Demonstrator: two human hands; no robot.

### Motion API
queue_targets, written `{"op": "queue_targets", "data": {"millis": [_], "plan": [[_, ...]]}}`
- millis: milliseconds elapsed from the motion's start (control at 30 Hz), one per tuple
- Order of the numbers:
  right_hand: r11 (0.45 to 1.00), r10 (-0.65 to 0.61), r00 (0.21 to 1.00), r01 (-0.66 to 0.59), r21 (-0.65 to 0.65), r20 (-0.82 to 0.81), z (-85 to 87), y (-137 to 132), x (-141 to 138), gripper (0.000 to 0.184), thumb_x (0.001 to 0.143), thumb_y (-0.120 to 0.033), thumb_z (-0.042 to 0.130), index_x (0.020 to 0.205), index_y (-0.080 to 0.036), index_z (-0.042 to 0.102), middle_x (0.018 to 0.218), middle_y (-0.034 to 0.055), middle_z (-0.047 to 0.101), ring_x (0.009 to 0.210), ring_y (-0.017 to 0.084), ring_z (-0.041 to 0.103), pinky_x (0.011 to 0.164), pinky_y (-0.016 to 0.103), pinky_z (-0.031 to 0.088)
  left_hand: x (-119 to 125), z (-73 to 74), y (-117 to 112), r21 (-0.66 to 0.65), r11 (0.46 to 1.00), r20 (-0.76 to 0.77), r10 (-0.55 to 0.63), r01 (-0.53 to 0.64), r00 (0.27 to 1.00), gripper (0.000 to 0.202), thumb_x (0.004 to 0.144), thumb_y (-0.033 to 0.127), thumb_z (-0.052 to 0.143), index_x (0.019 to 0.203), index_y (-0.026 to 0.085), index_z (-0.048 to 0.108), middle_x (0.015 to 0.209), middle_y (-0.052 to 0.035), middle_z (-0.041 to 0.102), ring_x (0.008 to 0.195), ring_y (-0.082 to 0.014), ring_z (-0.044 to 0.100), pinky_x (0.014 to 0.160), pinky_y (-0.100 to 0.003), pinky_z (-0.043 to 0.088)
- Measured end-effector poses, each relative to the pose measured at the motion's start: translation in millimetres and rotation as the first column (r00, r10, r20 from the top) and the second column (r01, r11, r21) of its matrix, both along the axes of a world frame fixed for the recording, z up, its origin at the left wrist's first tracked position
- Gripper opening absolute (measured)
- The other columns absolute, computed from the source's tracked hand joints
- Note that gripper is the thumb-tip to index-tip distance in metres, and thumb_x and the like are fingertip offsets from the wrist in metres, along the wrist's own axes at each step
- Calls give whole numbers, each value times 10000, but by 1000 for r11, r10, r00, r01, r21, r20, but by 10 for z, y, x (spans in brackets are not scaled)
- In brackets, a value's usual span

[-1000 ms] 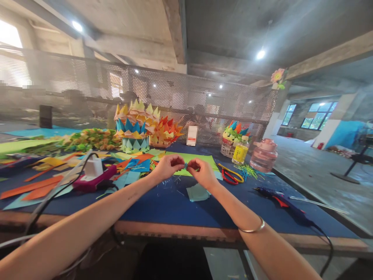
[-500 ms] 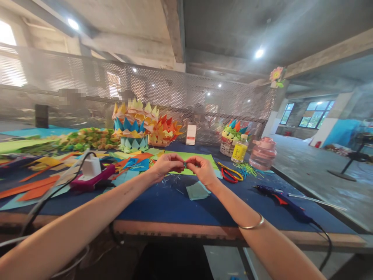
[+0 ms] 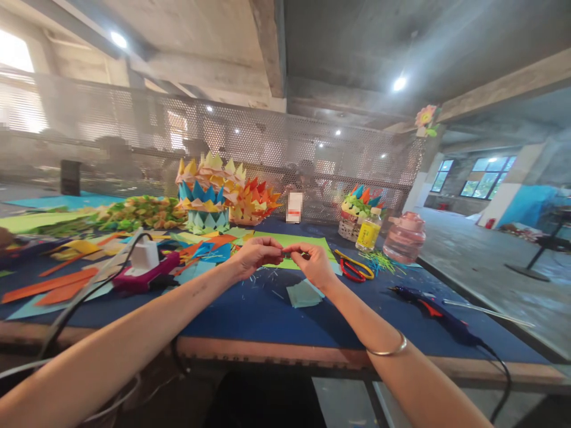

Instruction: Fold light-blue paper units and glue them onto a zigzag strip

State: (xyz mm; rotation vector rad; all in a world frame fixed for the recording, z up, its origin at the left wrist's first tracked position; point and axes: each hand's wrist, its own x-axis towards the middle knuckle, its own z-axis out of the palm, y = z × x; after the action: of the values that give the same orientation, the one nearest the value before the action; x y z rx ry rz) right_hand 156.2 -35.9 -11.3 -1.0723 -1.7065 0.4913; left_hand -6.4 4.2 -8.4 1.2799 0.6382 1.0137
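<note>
My left hand [image 3: 257,257] and my right hand [image 3: 314,264] meet above the middle of the table, thumbs and forefingers pinched together. Between the fingertips is a tiny teal piece that looks like paper; the fingers hide most of it. Under my right wrist lies a small stack of pale blue paper squares [image 3: 304,295]. A lime-green sheet [image 3: 322,242] is spread just beyond my hands. Scissors with red and yellow handles [image 3: 351,275] rest to the right of my right hand.
A glue gun [image 3: 435,309] with its cord lies at right. Behind it stand a pink jug [image 3: 405,241] and a yellow-labelled bottle [image 3: 368,233]. Folded-paper baskets [image 3: 209,221] stand at back left. A magenta power strip [image 3: 154,272] and orange paper strips [image 3: 62,286] lie at left.
The view has shifted slightly. My right fingers have tilted over the teal piece, which now shows less. Both hands keep their pinch.
</note>
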Motion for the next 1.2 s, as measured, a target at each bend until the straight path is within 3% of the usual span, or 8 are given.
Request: {"op": "queue_targets", "data": {"millis": [333, 433, 567, 767, 867, 1200], "plan": [[1000, -4, 1000, 5, 18, -24, -26, 31, 7, 138, 726, -180, 529, 791, -167, 651, 654, 2, 620, 555, 106, 512, 523, 222, 405, 10, -31, 18, 148, 989, -41, 6, 1, 999, 326, 551, 351, 803, 692, 133, 606, 588, -3, 640, 555, -114, 601, 621, -260, 495], [1000, -8, 998, 8, 6, -59, -34, 48, 8, 145, 734, -208, 551, 863, -169, 603, 688, 8, 623, 626, 127, 563, 558, 230, 436, 16, -42, 29, 217, 976, -59, 35, -22, 998, 306, 571, 350, 787, 704, 139, 608, 583, 4, 634, 573, -119, 600, 632, -268, 493], [998, 5, 996, -10, -57, -90, -49, 67, 11, 183, 797, -302, 524, 888, -156, 585, 684, 28, 624, 626, 138, 586, 494, 216, 429, 25, -41, 43, 322, 945, -91, 82, -48, 992, 257, 605, 323, 754, 705, 138, 605, 561, 9, 626, 546, -116, 580, 600, -262, 476], [993, 36, 998, -43, -112, -60, -67, 72, 17, 281, 718, -425, 639, 686, -148, 601, 611, 7, 591, 518, 102, 493, 449, 206, 393, 40, -28, 15, 452, 890, -127, 128, -58, 984, 194, 618, 268, 728, 674, 144, 589, 566, 13, 614, 530, -105, 557, 564, -240, 453], [992, 36, 997, -45, -120, -72, -64, 76, 15, 306, 688, -453, 661, 674, -153, 601, 594, -7, 576, 505, 96, 471, 456, 210, 385, 44, -27, 2, 483, 874, -134, 137, -56, 981, 193, 630, 267, 713, 699, 152, 574, 579, 14, 614, 541, -114, 572, 571, -246, 462], [971, 91, 980, -126, -203, -177, -9, 19, 2, 222, 693, -373, 639, 637, -160, 605, 621, 12, 620, 546, 108, 505, 527, 231, 406, 50, -22, -21, 515, 857, -138, 76, 6, 988, 252, 681, 236, 656, 896, 153, 556, 626, 25, 607, 605, -126, 599, 612, -250, 469]]}}
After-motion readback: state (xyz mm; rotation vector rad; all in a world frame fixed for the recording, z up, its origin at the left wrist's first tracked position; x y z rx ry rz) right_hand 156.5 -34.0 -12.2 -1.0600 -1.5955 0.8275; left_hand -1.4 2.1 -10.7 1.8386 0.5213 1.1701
